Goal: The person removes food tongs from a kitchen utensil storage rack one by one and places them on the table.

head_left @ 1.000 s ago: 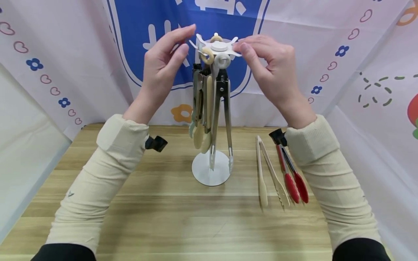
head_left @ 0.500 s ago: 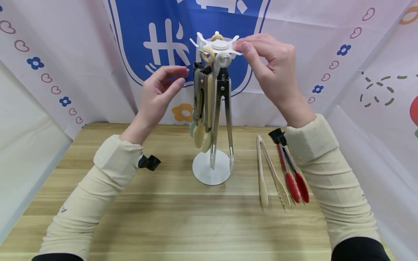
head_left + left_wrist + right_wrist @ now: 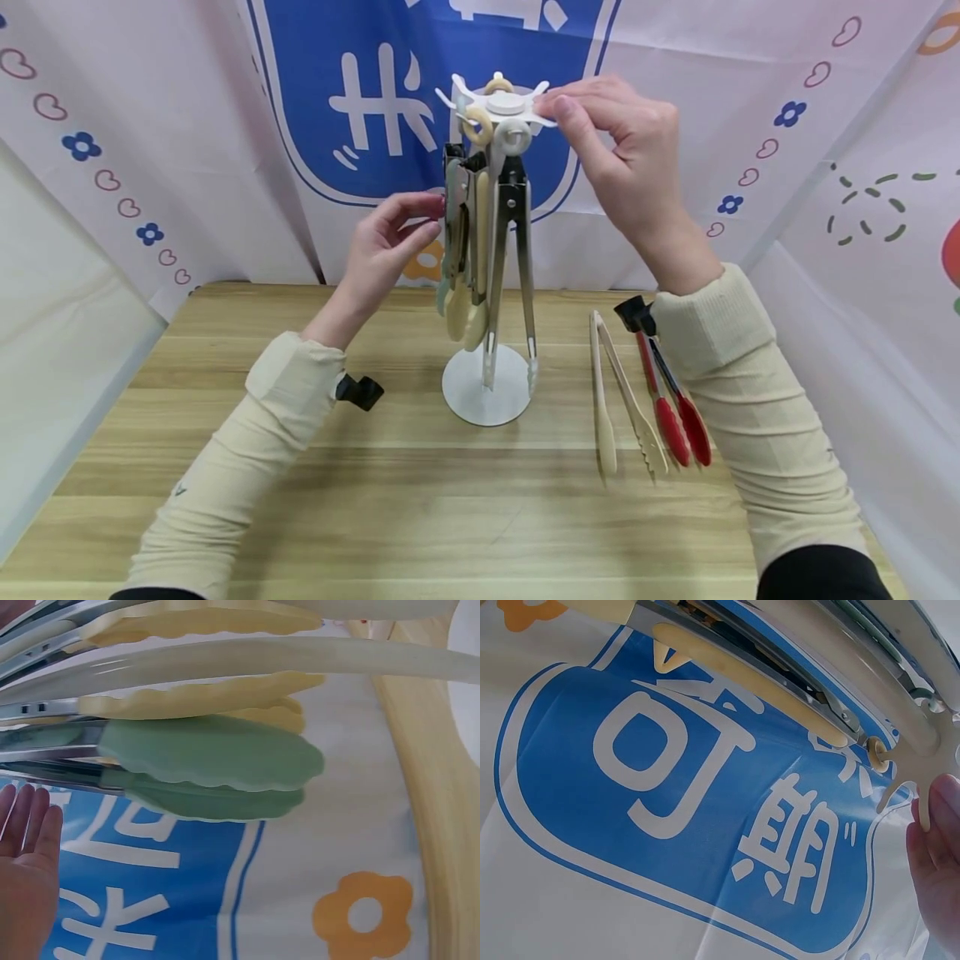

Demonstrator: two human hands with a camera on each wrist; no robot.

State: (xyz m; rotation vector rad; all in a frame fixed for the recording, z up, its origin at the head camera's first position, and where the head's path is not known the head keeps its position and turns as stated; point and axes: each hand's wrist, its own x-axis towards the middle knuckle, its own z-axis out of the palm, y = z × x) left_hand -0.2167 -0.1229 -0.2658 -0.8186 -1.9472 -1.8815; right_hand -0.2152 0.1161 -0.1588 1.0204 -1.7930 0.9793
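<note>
A white rotating rack [image 3: 504,104] stands upright on its round base, with several kitchen tongs hanging by rings from its hooks. Its right-hand hook is pinched between the thumb and fingers of my right hand [image 3: 626,137]. At the left side of the rack, my left hand [image 3: 386,242] is raised with fingertips right at the hanging tongs. In the left wrist view its fingers lie straight beside the handles of the green-tipped tongs [image 3: 217,754]. Silver tongs with a black top [image 3: 525,275] hang at the front, legs spread. Cream-tipped tongs [image 3: 455,312] hang behind them.
Cream tongs [image 3: 604,417] and red-tipped tongs [image 3: 670,429] lie on the wooden table [image 3: 360,508] to the right, below my right forearm. A printed cloth [image 3: 712,125] hangs close behind the rack.
My left hand has dropped from beside the rack's top to the hanging tongs, moving in toward them over the last half second. My right hand stays at the hook.
</note>
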